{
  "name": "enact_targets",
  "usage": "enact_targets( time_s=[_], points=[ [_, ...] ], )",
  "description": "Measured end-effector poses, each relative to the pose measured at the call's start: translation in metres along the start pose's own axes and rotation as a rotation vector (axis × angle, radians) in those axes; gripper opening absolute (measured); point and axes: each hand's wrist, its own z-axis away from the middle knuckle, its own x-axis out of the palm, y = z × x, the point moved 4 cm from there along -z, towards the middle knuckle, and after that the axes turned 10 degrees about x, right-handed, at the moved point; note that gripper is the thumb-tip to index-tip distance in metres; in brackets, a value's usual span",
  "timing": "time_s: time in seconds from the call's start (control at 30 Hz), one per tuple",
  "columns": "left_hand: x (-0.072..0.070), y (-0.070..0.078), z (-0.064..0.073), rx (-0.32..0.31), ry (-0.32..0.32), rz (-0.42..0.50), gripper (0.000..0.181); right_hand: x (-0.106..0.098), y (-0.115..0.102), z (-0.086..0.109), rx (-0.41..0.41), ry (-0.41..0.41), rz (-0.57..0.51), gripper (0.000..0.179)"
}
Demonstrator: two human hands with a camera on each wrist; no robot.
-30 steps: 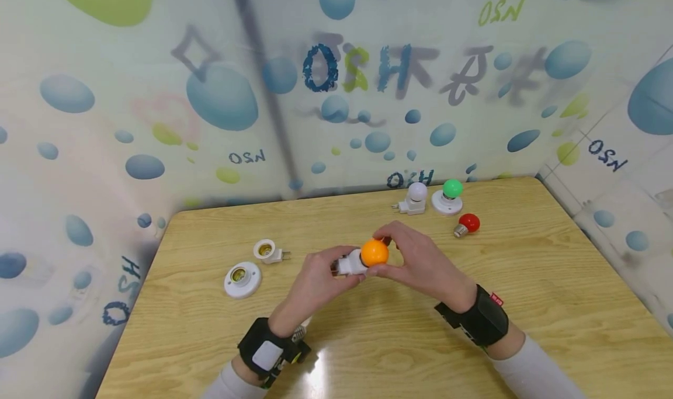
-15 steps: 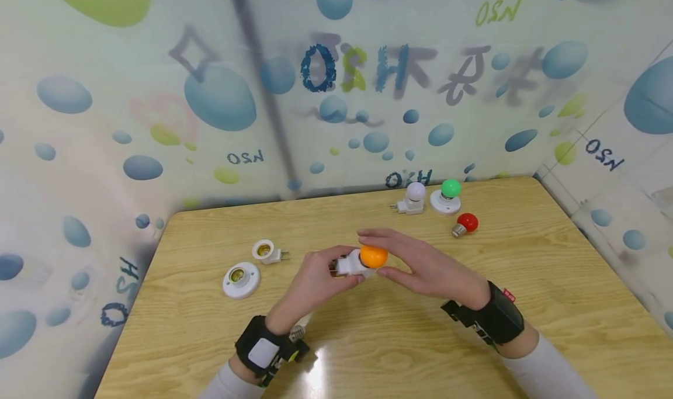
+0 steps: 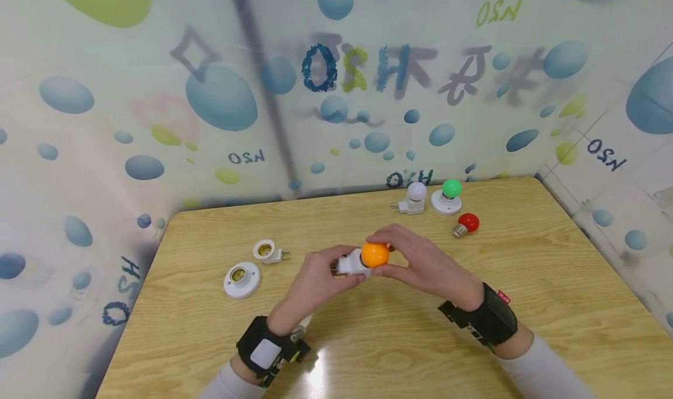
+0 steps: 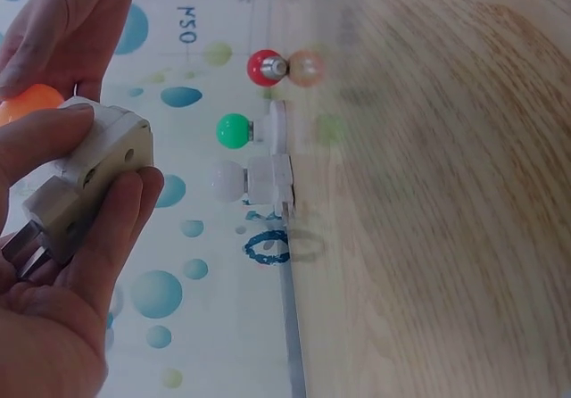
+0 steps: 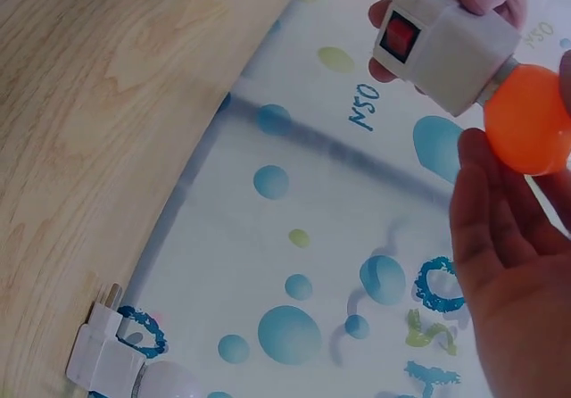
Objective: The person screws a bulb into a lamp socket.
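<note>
My left hand [image 3: 310, 279] grips a white plug-in lamp socket [image 3: 349, 264] between thumb and fingers, held above the table. The socket's two prongs point back toward the left palm in the left wrist view. An orange light bulb [image 3: 374, 254] sits in the socket's mouth, with a little of its metal base [image 5: 497, 81] showing. My right hand [image 3: 423, 264] holds the orange bulb, thumb and fingertips on opposite sides of the globe. A red rocker switch [image 5: 399, 37] shows on the socket's face in the right wrist view.
On the wooden table [image 3: 410, 340], a plug-in socket [image 3: 267, 251] and a round socket base [image 3: 242, 280] stand left. Back right are a white bulb in a plug-in socket [image 3: 414, 199], a green bulb on a round base [image 3: 450, 196] and a loose red bulb [image 3: 467, 224].
My right hand opened its fingers and shifted around the orange bulb half a second ago, and now its fingertips are back on the bulb. The left hand keeps the socket in place.
</note>
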Motion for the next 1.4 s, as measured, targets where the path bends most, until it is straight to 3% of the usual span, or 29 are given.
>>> enact_targets(
  time_s=[0.27, 0.5, 0.6, 0.7, 0.83, 0.97, 1.17, 1.4],
  points=[
    [0.003, -0.001, 0.001, -0.012, -0.014, -0.001, 0.046, 0.006, 0.002, -0.003, 0.103, 0.076, 0.026, 0.051],
    [0.000, -0.001, 0.001, -0.010, -0.001, 0.014, 0.044, 0.005, 0.005, -0.002, 0.112, 0.017, -0.021, 0.065],
    [-0.002, -0.002, 0.001, -0.013, -0.009, 0.053, 0.043, 0.002, 0.005, 0.000, 0.091, -0.041, -0.075, 0.072],
    [-0.004, -0.002, 0.001, -0.009, -0.027, 0.090, 0.042, -0.002, 0.002, 0.000, 0.013, -0.078, -0.110, 0.069],
    [-0.005, -0.001, 0.000, -0.006, -0.052, 0.113, 0.042, -0.005, -0.001, 0.001, -0.058, -0.112, -0.093, 0.062],
    [-0.004, -0.002, 0.000, -0.014, -0.060, 0.118, 0.043, -0.005, -0.002, 0.002, -0.067, -0.128, -0.071, 0.056],
    [-0.003, -0.001, 0.001, -0.014, -0.039, 0.125, 0.043, -0.006, -0.002, 0.002, -0.066, -0.104, -0.085, 0.053],
    [-0.001, 0.001, 0.000, 0.022, 0.025, 0.076, 0.045, -0.003, -0.002, 0.001, -0.069, -0.016, -0.060, 0.052]
  ],
)
